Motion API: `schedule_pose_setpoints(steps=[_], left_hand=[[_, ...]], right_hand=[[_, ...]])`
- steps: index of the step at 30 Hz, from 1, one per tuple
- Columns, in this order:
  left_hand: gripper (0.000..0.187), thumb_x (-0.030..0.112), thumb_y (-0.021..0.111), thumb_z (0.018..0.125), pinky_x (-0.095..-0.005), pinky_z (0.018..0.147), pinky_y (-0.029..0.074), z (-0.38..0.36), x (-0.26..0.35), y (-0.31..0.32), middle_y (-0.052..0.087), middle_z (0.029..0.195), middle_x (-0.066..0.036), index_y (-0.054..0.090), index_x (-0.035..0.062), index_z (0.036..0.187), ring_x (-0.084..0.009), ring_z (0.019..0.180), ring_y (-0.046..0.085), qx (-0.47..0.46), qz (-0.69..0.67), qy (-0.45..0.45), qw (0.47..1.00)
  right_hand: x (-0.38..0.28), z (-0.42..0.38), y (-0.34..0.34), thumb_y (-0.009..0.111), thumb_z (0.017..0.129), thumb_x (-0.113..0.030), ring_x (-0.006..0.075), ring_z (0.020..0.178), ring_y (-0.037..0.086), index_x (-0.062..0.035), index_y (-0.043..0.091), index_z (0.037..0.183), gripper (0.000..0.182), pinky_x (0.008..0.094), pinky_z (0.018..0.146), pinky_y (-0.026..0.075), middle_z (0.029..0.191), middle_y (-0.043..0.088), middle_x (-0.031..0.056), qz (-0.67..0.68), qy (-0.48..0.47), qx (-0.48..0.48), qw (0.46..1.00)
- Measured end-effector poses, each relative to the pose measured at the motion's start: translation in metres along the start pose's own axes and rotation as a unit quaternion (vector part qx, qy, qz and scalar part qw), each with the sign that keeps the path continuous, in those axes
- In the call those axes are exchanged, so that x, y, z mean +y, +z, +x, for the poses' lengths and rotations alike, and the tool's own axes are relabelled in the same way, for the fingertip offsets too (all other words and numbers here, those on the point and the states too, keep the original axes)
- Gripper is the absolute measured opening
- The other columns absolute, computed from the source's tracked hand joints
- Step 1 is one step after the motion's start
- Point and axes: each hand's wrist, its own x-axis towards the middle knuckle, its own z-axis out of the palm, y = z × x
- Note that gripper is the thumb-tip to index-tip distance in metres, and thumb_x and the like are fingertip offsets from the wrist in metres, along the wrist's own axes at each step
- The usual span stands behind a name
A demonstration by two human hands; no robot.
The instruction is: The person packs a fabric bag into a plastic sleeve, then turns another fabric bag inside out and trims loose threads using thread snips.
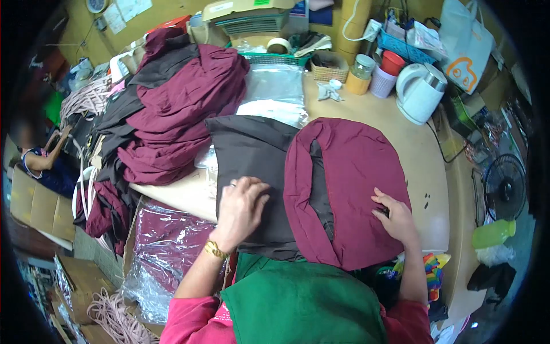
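A folded fabric piece, dark grey (252, 152) on the left and maroon (366, 166) on the right, lies on the table in front of me. Its maroon part forms a rounded shape with a long slit that shows grey cloth inside. My left hand (243, 203), with a ring and a gold watch, rests on the grey part, fingers bent and slightly apart, gripping nothing I can see. Over the right edge of the maroon part, my right hand (396, 217) is curled round a small dark object (382, 211), whose kind I cannot make out.
A heap of maroon and grey fabric (183, 103) sits at the back left. Clear plastic bags (275, 86) lie behind the piece. A white kettle (421, 92), jars and baskets stand at the back right. Below left is a plastic-lined box (166, 252). Another person (43, 163) sits far left.
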Motion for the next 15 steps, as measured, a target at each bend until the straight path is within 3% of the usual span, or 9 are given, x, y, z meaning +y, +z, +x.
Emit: schedule_pose_setpoints(steps=[1,4,6,7,8,10,12,13,15], left_hand=[[0.029,0.013,0.073,0.080,-0.0428,0.093,0.044,-0.003,0.009,0.008,0.064,0.111,-0.012,0.068,0.0055,0.108,-0.0315,0.106,0.059,-0.004,-0.010,0.036,0.999],[0.044,0.019,0.072,0.084,-0.0439,0.109,0.037,-0.013,0.038,0.041,0.054,0.133,-0.018,0.060,0.0043,0.124,-0.0350,0.130,0.048,-0.060,0.013,0.093,0.994],[0.044,0.014,0.066,0.089,-0.0455,0.111,0.036,-0.014,0.041,0.065,0.049,0.138,-0.022,0.055,0.0027,0.129,-0.0378,0.134,0.044,-0.065,-0.110,0.075,0.989],[0.044,0.014,0.066,0.089,-0.0455,0.111,0.036,-0.014,0.035,0.072,0.049,0.138,-0.022,0.055,0.0027,0.129,-0.0378,0.134,0.044,-0.065,-0.110,0.074,0.989],[0.044,0.012,0.063,0.090,-0.0452,0.111,0.036,-0.014,0.028,0.078,0.048,0.140,-0.023,0.052,0.0011,0.132,-0.0382,0.134,0.044,-0.029,-0.227,0.042,0.972],[0.044,0.003,0.054,0.093,-0.0436,0.112,0.034,-0.016,0.018,0.087,0.044,0.143,-0.025,0.047,-0.0006,0.136,-0.0400,0.134,0.043,0.047,-0.436,-0.052,0.897],[0.050,0.011,0.058,0.093,-0.0465,0.114,0.031,-0.012,0.012,0.069,0.040,0.148,-0.023,0.045,0.0016,0.140,-0.0386,0.139,0.038,-0.001,-0.263,-0.028,0.964],[0.050,0.011,0.058,0.093,-0.0465,0.114,0.031,-0.015,0.014,0.067,0.040,0.148,-0.023,0.045,0.0016,0.140,-0.0386,0.139,0.038,-0.001,-0.264,-0.032,0.964],[0.056,0.029,0.059,0.094,-0.0535,0.116,0.025,-0.016,0.020,0.067,0.037,0.151,-0.020,0.044,0.0069,0.144,-0.0405,0.141,0.033,-0.112,-0.034,0.069,0.991]], right_hand=[[-0.006,0.002,-0.003,0.073,0.083,-0.015,0.0318,0.112,0.064,-0.0035,0.064,0.118,0.038,0.0388,0.093,0.052,0.124,0.065,0.0144,-0.002,0.009,0.003,1.000],[-0.073,0.020,0.007,0.077,0.081,-0.023,0.0270,0.088,0.070,-0.0049,0.063,0.114,0.040,0.0367,0.077,0.054,0.101,0.069,0.0136,0.145,0.052,0.036,0.987],[-0.112,0.027,0.025,0.080,0.078,-0.033,0.0325,0.084,0.069,-0.0110,0.044,0.138,0.073,0.0409,0.076,0.053,0.105,0.068,0.0156,0.140,0.028,-0.038,0.989],[-0.117,0.030,0.048,0.080,0.078,-0.031,0.0352,0.081,0.068,-0.0133,0.034,0.144,0.082,0.0437,0.076,0.053,0.104,0.067,0.0154,0.128,-0.047,-0.042,0.990],[-0.119,0.031,0.072,0.078,0.080,-0.021,0.0301,0.074,0.067,-0.0114,0.045,0.138,0.067,0.0398,0.072,0.053,0.095,0.067,0.0150,0.095,-0.068,0.022,0.993],[-0.105,0.036,0.077,0.071,0.083,-0.007,0.0227,0.069,0.064,-0.0071,0.058,0.122,0.042,0.0345,0.068,0.052,0.085,0.065,0.0138,0.279,0.008,-0.081,0.957],[-0.091,0.034,0.056,0.063,0.083,0.003,0.0171,0.064,0.060,-0.0036,0.063,0.106,0.025,0.0300,0.064,0.049,0.079,0.063,0.0122,0.383,0.080,0.012,0.920],[-0.072,0.033,0.050,0.062,0.083,0.004,0.0193,0.068,0.062,-0.0029,0.062,0.106,0.024,0.0315,0.066,0.050,0.083,0.064,0.0121,0.334,0.078,0.085,0.936],[-0.024,0.033,0.030,0.061,0.083,0.005,0.0238,0.078,0.065,-0.0017,0.062,0.104,0.022,0.0340,0.072,0.051,0.090,0.065,0.0124,0.183,0.091,0.196,0.959]])
